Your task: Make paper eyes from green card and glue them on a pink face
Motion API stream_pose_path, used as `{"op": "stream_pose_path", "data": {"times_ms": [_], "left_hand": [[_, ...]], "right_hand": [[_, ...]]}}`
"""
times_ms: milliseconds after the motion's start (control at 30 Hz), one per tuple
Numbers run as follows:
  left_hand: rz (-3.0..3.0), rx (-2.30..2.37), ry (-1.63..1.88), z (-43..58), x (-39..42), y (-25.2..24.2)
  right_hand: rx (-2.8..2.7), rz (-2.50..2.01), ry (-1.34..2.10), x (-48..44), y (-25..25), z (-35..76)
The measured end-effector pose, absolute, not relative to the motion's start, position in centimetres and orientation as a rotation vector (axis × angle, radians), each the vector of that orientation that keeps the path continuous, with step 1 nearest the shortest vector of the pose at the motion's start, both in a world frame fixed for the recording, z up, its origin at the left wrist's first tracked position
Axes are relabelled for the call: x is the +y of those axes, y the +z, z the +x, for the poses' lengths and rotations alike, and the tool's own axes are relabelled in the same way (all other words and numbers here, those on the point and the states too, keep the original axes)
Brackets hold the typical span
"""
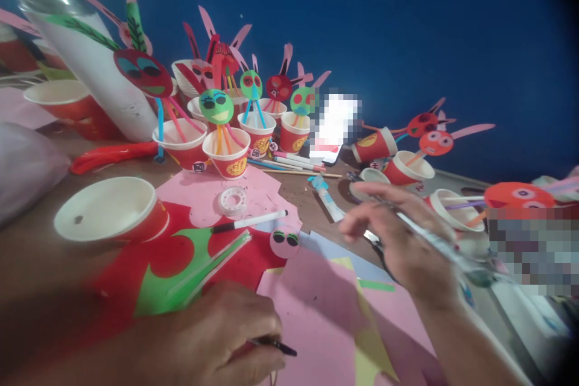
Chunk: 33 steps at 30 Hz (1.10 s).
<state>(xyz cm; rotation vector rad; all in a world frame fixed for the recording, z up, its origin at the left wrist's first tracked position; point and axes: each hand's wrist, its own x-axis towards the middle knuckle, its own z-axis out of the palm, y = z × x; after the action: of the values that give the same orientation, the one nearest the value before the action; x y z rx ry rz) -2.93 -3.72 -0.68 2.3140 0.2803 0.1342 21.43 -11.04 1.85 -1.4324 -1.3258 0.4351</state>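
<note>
Low in the head view, my left hand (230, 332) is closed on a dark, thin object (284, 347), perhaps a pen or scissor tips, over pink paper (312, 325). My right hand (398, 235) is raised to the right with its fingers apart and nothing between them. A small pink paper face (285, 242) with dark eyes lies above the pink sheet. Left of it are a black-and-white marker (251, 221), green paper (151, 289) and red paper (122, 271). A roll of tape (232, 199) sits behind the marker.
Cups with paper faces on straws, such as a green face (216, 106), stand along the back. An empty cup (108, 208) lies tilted at left, near a large bottle (90, 54). A glue tube (326, 199) and a bright phone (335, 123) lie beyond my right hand.
</note>
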Motion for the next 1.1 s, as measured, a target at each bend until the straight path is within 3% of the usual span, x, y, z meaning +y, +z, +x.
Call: {"op": "stream_pose_path", "data": {"times_ms": [100, 333, 600, 1100], "left_hand": [[2.454, 0.110, 0.050, -2.7, -4.2, -1.3], [2.623, -0.004, 0.412, -3.3, -4.9, -3.7], [2.707, 0.167, 0.518, -3.1, -4.8, -4.0], [2.773, 0.266, 0.405, -3.5, -5.0, -3.7]], "right_hand": [[-1.713, -1.502, 0.311, -10.1, 0.5, 20.1], [-2.447, -1.554, -0.158, -9.9, -1.8, 18.8], [-2.507, -1.568, -0.279, -9.8, -3.5, 17.9], [-2.485, -1.527, -0.303, -9.9, -4.4, 17.2]]}}
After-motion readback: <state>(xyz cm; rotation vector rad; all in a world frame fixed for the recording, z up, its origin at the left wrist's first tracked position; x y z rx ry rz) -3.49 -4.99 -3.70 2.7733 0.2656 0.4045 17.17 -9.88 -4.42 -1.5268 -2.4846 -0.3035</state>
